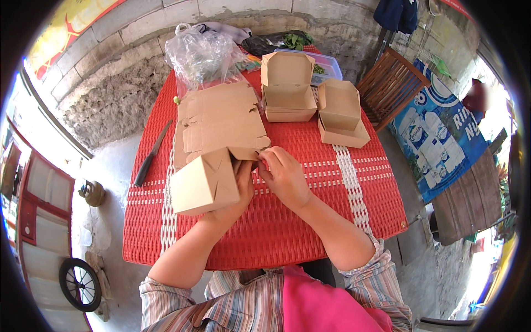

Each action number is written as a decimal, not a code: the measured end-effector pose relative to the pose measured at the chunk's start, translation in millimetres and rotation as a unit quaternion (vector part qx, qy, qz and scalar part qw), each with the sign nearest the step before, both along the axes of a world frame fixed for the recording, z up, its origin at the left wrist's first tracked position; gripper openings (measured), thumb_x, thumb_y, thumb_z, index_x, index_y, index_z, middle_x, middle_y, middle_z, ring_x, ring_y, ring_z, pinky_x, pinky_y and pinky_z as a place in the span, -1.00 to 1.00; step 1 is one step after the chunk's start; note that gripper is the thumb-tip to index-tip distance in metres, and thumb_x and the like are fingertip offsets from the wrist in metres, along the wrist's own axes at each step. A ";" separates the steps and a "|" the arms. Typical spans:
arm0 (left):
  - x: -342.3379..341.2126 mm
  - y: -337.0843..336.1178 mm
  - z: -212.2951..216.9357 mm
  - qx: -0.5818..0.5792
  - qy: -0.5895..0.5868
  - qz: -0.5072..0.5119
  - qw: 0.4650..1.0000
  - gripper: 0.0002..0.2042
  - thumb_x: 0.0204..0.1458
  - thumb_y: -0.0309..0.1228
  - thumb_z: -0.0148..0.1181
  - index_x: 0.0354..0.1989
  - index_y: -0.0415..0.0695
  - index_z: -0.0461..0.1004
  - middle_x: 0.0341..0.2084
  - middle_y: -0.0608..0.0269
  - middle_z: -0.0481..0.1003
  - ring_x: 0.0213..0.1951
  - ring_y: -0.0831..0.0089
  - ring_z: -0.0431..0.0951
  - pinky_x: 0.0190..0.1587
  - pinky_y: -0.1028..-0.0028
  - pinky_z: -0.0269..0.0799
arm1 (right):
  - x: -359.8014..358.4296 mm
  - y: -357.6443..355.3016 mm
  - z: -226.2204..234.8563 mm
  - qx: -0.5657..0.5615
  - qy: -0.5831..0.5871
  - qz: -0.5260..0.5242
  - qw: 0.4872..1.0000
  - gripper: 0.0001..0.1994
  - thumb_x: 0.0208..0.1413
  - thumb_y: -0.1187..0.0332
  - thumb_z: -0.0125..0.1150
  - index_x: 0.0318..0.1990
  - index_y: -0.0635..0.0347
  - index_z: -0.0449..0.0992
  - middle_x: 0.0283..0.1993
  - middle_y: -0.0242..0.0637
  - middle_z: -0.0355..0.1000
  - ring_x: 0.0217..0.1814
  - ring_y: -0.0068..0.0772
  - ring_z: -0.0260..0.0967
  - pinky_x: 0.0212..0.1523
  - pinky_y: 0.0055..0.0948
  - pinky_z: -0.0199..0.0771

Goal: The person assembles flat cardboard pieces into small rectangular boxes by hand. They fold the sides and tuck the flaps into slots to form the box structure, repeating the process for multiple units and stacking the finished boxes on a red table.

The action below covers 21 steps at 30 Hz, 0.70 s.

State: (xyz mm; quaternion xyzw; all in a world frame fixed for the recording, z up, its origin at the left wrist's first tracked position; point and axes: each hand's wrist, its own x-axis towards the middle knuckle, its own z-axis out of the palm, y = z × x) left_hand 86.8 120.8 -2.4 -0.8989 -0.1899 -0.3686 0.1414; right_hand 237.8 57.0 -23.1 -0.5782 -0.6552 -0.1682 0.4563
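A brown cardboard food box (200, 182), partly folded up, is tilted on its side over the near left part of the table. My left hand (241, 191) grips it from its right side, with some fingers hidden behind the cardboard. The fingers of my right hand (285, 176) are pinched together at the box's far right corner, on a flap edge. Just beyond lie flat, unfolded cardboard box blanks (221, 119). Two folded boxes stand open with raised lids farther off: a box (289, 113) at the back middle, and another box (344, 133) to its right.
A red woven table (260, 238) with white bands carries everything. A dark-handled knife (147, 165) lies near its left edge. At the back are a clear plastic bag (202, 55), a plastic container (332, 67) with greens and a black bag (263, 45). A wooden chair (390, 88) stands right.
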 end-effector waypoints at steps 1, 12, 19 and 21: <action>-0.2 -1.0 -1.2 0.060 0.014 0.013 0.998 -0.71 -0.08 -0.50 0.21 -0.11 -0.08 0.51 -0.16 0.11 0.54 -0.15 0.13 0.53 -0.16 0.19 0.44 | 3.0 0.6 -1.7 -0.007 0.020 -0.004 1.000 -0.70 -0.19 0.63 0.31 -0.23 0.30 0.41 -0.27 -0.15 0.39 -0.19 -0.08 0.44 -0.19 -0.26 0.50; 2.0 5.4 -33.1 -0.159 0.085 -0.077 0.981 -0.63 -0.04 -0.50 0.17 0.01 -0.25 0.43 -0.08 0.04 0.44 0.00 0.07 0.44 0.05 0.14 0.36 | 45.2 13.5 -26.1 -0.091 0.222 -0.071 0.968 -0.75 -0.07 0.62 0.23 -0.23 0.31 0.32 -0.34 -0.03 0.44 -0.24 0.07 0.47 -0.28 -0.16 0.45; 0.1 5.1 -25.2 -0.184 0.123 -0.091 0.971 -0.61 -0.07 -0.62 0.02 0.01 -0.28 0.43 -0.09 0.08 0.46 0.00 0.11 0.44 0.08 0.20 0.35 | 49.8 16.7 -32.8 -0.098 0.242 -0.089 0.961 -0.81 0.00 0.61 0.16 -0.28 0.29 0.26 -0.37 0.06 0.45 -0.27 0.12 0.48 -0.32 -0.11 0.44; -0.2 2.3 -21.7 -0.167 0.117 -0.096 0.974 -0.63 -0.07 -0.61 0.04 -0.01 -0.28 0.45 -0.13 0.10 0.47 0.00 0.16 0.45 0.11 0.21 0.33 | 49.1 16.4 -30.7 -0.117 0.239 -0.105 0.958 -0.83 0.03 0.61 0.12 -0.27 0.29 0.27 -0.37 0.07 0.45 -0.29 0.15 0.48 -0.33 -0.09 0.43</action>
